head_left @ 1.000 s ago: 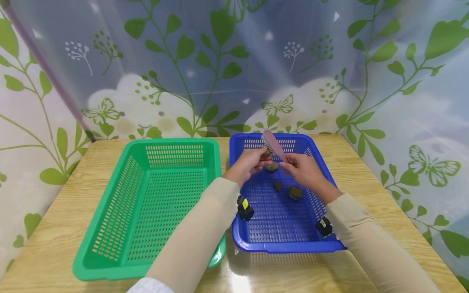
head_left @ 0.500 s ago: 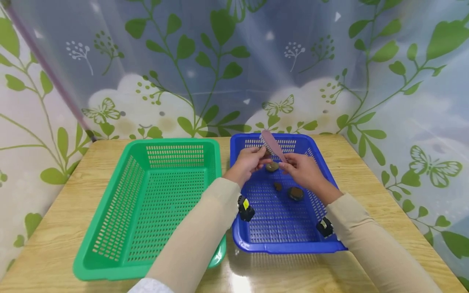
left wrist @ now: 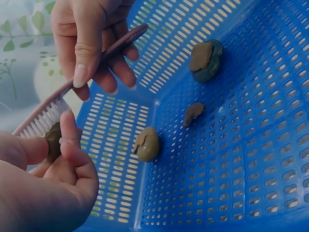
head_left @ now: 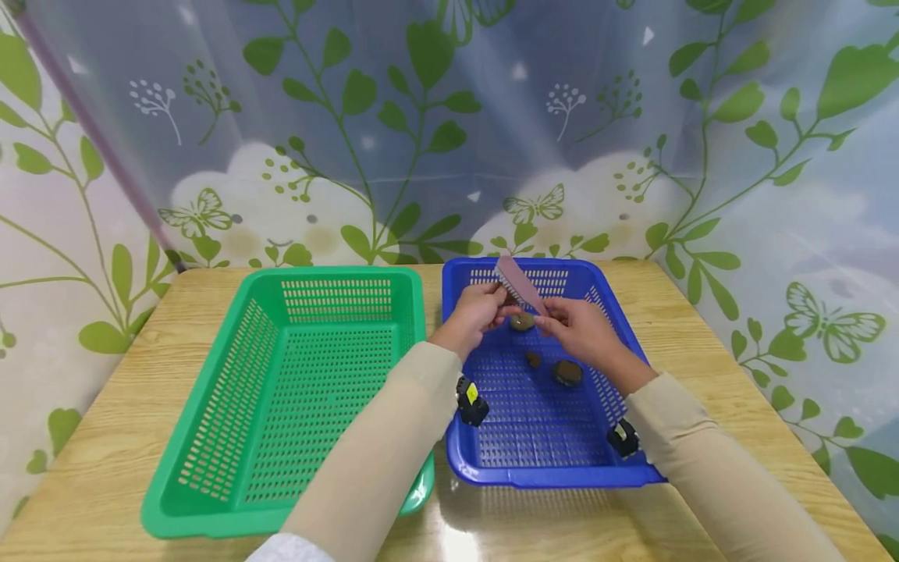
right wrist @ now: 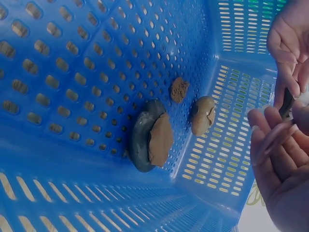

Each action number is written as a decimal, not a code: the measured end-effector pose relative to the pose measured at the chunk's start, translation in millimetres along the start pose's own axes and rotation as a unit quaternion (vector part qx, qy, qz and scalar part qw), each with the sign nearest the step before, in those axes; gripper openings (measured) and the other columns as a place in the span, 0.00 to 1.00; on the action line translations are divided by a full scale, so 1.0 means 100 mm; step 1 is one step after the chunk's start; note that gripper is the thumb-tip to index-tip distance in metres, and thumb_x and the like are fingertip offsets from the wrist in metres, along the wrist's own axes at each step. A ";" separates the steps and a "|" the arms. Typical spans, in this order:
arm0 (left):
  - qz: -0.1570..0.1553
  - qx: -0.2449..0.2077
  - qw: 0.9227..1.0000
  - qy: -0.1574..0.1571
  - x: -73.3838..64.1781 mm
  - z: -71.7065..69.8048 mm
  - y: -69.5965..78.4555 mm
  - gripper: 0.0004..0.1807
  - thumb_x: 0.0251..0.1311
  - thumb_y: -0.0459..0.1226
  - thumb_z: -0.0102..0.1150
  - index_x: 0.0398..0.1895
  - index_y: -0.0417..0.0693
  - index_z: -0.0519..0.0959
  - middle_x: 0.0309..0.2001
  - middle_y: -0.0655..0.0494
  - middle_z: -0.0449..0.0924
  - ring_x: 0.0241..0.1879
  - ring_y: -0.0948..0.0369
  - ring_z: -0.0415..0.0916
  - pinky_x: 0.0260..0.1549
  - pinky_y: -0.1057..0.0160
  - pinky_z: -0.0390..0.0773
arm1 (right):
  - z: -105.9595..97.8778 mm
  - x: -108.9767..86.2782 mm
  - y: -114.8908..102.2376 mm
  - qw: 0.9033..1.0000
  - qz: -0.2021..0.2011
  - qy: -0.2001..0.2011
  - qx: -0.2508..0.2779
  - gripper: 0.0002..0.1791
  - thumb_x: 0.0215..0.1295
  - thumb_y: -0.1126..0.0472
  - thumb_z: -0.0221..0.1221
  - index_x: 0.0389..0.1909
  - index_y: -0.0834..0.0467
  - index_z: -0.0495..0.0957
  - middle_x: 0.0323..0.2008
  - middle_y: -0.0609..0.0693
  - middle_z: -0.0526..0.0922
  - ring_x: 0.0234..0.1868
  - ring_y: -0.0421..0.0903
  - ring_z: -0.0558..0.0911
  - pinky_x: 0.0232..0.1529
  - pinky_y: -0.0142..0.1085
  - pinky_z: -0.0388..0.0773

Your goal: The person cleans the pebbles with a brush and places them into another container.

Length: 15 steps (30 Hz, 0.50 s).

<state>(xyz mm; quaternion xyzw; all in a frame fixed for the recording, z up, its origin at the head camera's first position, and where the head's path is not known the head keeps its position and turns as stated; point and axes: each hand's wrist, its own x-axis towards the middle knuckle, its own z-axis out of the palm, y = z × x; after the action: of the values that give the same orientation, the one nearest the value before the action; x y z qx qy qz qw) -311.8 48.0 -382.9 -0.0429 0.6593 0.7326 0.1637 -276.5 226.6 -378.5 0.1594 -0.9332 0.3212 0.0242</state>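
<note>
My right hand (head_left: 581, 328) grips the handle of a pink brush (head_left: 521, 282) with white bristles. Over the far part of the blue basket (head_left: 555, 474), my left hand (head_left: 472, 314) pinches a small dark stone (left wrist: 54, 141) between thumb and fingers. In the left wrist view the bristles lie right against this stone. Below the hands, inside the basket, are a yellowish stone (left wrist: 148, 145) with a brown patch, a dark blue-green stone (right wrist: 143, 133) with a larger flat brown patch, and a brown crumbly lump (right wrist: 179, 90).
A green basket (head_left: 281, 515) stands to the left of the blue one on the wooden table (head_left: 105, 437). Behind the table hangs a leaf-patterned curtain (head_left: 435, 140). Black wrist cameras sit just past both cuffs, over the blue basket.
The brush head has shifted slightly left and down over the stone in my left hand. Both hands otherwise keep nearly the same place, and the things in the basket lie as before.
</note>
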 end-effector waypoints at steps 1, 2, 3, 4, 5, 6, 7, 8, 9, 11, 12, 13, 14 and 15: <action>0.000 0.005 1.000 0.003 0.00 0.00 0.00 0.18 0.75 0.38 0.44 0.62 0.43 0.75 0.29 0.54 0.83 0.22 0.68 0.72 0.21 0.73 0.67 | 0.00 0.00 0.00 1.000 0.001 -0.002 -0.002 0.13 0.72 0.60 0.55 0.48 0.65 0.79 0.31 0.58 0.85 0.27 0.47 0.78 0.25 0.37 0.68; 0.000 0.008 1.000 0.006 0.00 0.00 -0.01 0.18 0.75 0.38 0.44 0.61 0.43 0.75 0.29 0.54 0.84 0.22 0.68 0.72 0.21 0.73 0.67 | 0.00 0.00 0.01 1.000 0.002 -0.004 -0.003 0.14 0.72 0.60 0.55 0.49 0.65 0.79 0.31 0.57 0.85 0.27 0.47 0.77 0.25 0.37 0.68; 0.000 0.009 1.000 0.007 0.00 0.00 -0.01 0.18 0.75 0.38 0.44 0.61 0.43 0.75 0.30 0.53 0.84 0.21 0.68 0.71 0.21 0.73 0.67 | 0.00 0.00 0.01 1.000 0.003 -0.004 -0.004 0.14 0.72 0.60 0.55 0.49 0.65 0.79 0.31 0.57 0.85 0.26 0.47 0.77 0.25 0.37 0.68; 0.000 0.011 1.000 0.008 0.00 0.00 -0.01 0.18 0.75 0.38 0.44 0.61 0.43 0.75 0.30 0.53 0.84 0.21 0.68 0.71 0.21 0.73 0.67 | 0.00 0.00 0.01 1.000 0.005 -0.003 -0.003 0.14 0.71 0.60 0.55 0.49 0.65 0.79 0.31 0.56 0.85 0.26 0.47 0.77 0.25 0.37 0.69; 0.000 0.011 1.000 0.010 -0.01 0.00 0.00 0.18 0.75 0.38 0.44 0.62 0.43 0.75 0.30 0.54 0.84 0.21 0.68 0.71 0.22 0.72 0.67 | 0.00 0.00 0.02 1.000 0.006 -0.001 -0.004 0.14 0.71 0.60 0.56 0.49 0.65 0.79 0.31 0.57 0.85 0.27 0.47 0.78 0.26 0.37 0.69; 0.000 0.011 1.000 0.012 -0.01 0.00 0.00 0.18 0.75 0.38 0.44 0.61 0.43 0.75 0.30 0.54 0.84 0.21 0.68 0.71 0.22 0.72 0.67 | 0.00 0.00 0.02 1.000 0.008 0.002 -0.005 0.13 0.71 0.60 0.56 0.48 0.65 0.80 0.31 0.56 0.85 0.27 0.47 0.78 0.25 0.37 0.69; 0.000 0.014 1.000 0.015 -0.02 0.00 0.00 0.18 0.75 0.38 0.44 0.61 0.43 0.76 0.30 0.54 0.84 0.21 0.67 0.71 0.23 0.72 0.67 | -0.01 0.00 0.02 1.000 0.011 0.006 -0.008 0.12 0.71 0.60 0.56 0.47 0.65 0.80 0.31 0.56 0.86 0.27 0.47 0.78 0.25 0.37 0.69; 0.000 0.016 1.000 0.018 -0.02 0.00 0.01 0.18 0.75 0.39 0.44 0.60 0.42 0.76 0.29 0.55 0.84 0.21 0.67 0.71 0.23 0.71 0.67 | -0.01 0.00 0.02 1.000 0.014 0.012 -0.014 0.12 0.71 0.60 0.56 0.47 0.65 0.80 0.31 0.56 0.86 0.27 0.47 0.78 0.26 0.37 0.69; 0.001 0.016 1.000 0.020 -0.02 0.00 0.01 0.18 0.75 0.39 0.44 0.59 0.42 0.76 0.29 0.55 0.84 0.22 0.67 0.72 0.23 0.71 0.67 | -0.01 0.00 0.02 1.000 0.016 0.016 -0.020 0.12 0.71 0.60 0.57 0.45 0.64 0.81 0.30 0.56 0.86 0.27 0.47 0.78 0.26 0.37 0.69; 0.004 0.019 1.000 0.023 -0.03 0.00 0.01 0.17 0.75 0.39 0.44 0.58 0.41 0.77 0.30 0.54 0.84 0.22 0.67 0.72 0.23 0.71 0.66 | -0.02 0.00 0.03 0.999 0.024 0.024 -0.034 0.12 0.70 0.59 0.57 0.45 0.64 0.81 0.31 0.56 0.86 0.27 0.47 0.79 0.27 0.37 0.70; 0.005 0.020 1.000 0.023 -0.03 0.00 0.01 0.17 0.75 0.39 0.44 0.57 0.40 0.77 0.30 0.53 0.84 0.22 0.67 0.73 0.23 0.71 0.66 | -0.02 0.00 0.03 0.998 0.030 0.028 -0.041 0.12 0.70 0.59 0.57 0.45 0.65 0.81 0.30 0.56 0.86 0.27 0.47 0.79 0.27 0.38 0.70; 0.005 0.022 0.999 0.024 -0.03 0.00 0.01 0.17 0.75 0.39 0.44 0.57 0.40 0.77 0.31 0.53 0.85 0.22 0.67 0.73 0.23 0.72 0.66 | -0.03 0.00 0.03 0.998 0.038 0.032 -0.048 0.13 0.71 0.59 0.57 0.46 0.65 0.81 0.31 0.56 0.86 0.28 0.46 0.80 0.28 0.38 0.72; 0.005 0.021 0.999 0.024 -0.03 0.00 0.01 0.17 0.75 0.39 0.44 0.56 0.40 0.77 0.32 0.51 0.85 0.22 0.67 0.73 0.22 0.72 0.66 | -0.03 -0.01 0.03 0.997 0.047 0.035 -0.051 0.14 0.71 0.59 0.56 0.48 0.65 0.80 0.32 0.56 0.86 0.30 0.46 0.81 0.30 0.38 0.74; 0.005 0.023 0.999 0.025 -0.03 0.00 0.01 0.17 0.75 0.39 0.44 0.56 0.40 0.77 0.33 0.51 0.85 0.21 0.68 0.73 0.21 0.72 0.66 | -0.03 -0.01 0.03 0.996 0.055 0.037 -0.052 0.15 0.72 0.59 0.55 0.49 0.66 0.80 0.33 0.57 0.86 0.30 0.47 0.81 0.30 0.40 0.75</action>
<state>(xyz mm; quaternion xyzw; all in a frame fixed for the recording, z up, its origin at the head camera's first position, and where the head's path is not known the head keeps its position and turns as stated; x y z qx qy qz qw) -309.4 47.1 -381.6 -0.0540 0.6799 0.7169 0.1441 -277.0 231.1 -378.0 0.0945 -0.9544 0.2790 0.0489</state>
